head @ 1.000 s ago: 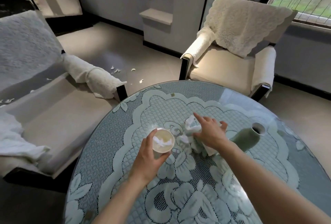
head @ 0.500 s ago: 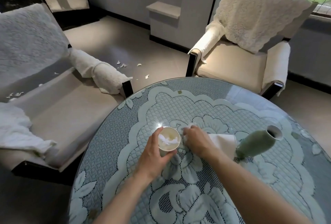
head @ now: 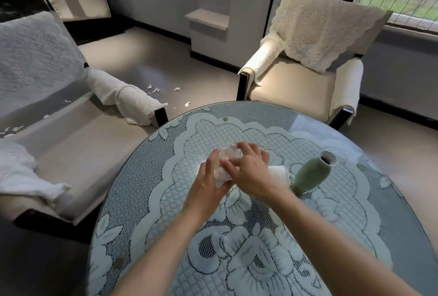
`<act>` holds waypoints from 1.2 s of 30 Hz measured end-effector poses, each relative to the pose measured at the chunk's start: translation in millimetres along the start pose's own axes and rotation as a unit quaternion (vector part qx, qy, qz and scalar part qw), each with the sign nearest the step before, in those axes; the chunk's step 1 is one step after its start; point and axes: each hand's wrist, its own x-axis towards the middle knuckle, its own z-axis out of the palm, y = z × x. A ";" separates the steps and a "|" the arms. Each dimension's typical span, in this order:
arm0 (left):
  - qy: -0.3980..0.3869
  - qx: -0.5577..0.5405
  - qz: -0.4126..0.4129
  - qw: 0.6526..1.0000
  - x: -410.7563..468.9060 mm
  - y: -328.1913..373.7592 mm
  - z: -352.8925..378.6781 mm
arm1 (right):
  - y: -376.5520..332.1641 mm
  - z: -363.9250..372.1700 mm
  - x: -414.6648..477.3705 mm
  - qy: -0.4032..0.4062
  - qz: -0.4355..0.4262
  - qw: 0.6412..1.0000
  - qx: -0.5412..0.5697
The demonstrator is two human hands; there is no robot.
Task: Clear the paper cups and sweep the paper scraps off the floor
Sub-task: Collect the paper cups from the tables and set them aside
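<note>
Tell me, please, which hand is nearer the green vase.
Right. The right hand is beside the green vase, apart from it; the left hand grips a paper cup farther off.

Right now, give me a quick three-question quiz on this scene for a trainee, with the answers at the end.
1. True or false: the left hand grips a cup while the right hand presses on top of it.
2. Multiple choice: the scraps lie on A the floor, B the sill, C the right chair's seat.
3. Short answer: what lies on its side between the right hand and the vase?
Key: 1 true; 2 A; 3 a second cup.
</note>
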 end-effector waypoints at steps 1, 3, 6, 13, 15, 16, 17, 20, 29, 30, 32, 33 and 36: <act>0.004 0.006 0.005 1.000 0.1 1.3 -0.3 | 1.6 -1.7 -4.2 -0.012 0.006 1.000 0.014; 0.010 0.027 0.016 0.999 -1.5 3.2 -0.5 | 6.2 -5.2 -10.9 -0.019 0.030 0.995 0.098; 0.023 0.032 0.019 0.999 -6.7 3.3 0.2 | 19.0 -7.7 -14.0 0.032 0.055 0.971 0.232; 0.013 0.054 -0.026 0.998 -21.9 -6.8 0.9 | 79.2 7.2 -19.1 -0.058 0.127 0.986 -0.087; 0.006 0.045 -0.029 0.999 -26.7 -9.1 -2.4 | 88.0 13.5 -17.3 -0.082 0.118 0.981 -0.129; 0.004 0.040 -0.033 0.999 -28.9 -10.3 -4.7 | 90.8 16.5 -15.0 -0.077 0.108 0.981 -0.144; 0.004 0.039 -0.039 0.998 -30.8 -12.0 -7.1 | 92.8 19.3 -12.0 -0.068 0.102 0.981 -0.151; 0.006 0.055 -0.058 0.997 -34.1 -18.2 -13.3 | 91.9 24.3 -4.8 -0.050 0.110 0.980 -0.156; 0.062 0.022 -0.093 0.994 -38.9 -21.1 -39.3 | 27.6 9.1 6.1 0.036 0.057 0.995 0.079; 0.068 0.022 -0.091 0.993 -41.4 -18.1 -43.8 | 18.3 3.6 5.2 0.041 0.045 0.994 0.095; 0.081 0.024 -0.087 0.993 -48.4 -10.0 -55.1 | 1.8 -5.8 1.5 0.043 0.024 0.991 0.123; 0.089 0.025 -0.083 0.992 -52.7 -5.9 -61.9 | -6.1 -9.4 -1.6 0.041 0.015 0.989 0.140; 0.121 0.026 -0.086 0.989 -71.0 4.0 -84.5 | -31.4 -17.2 -12.4 0.026 -0.019 0.984 0.173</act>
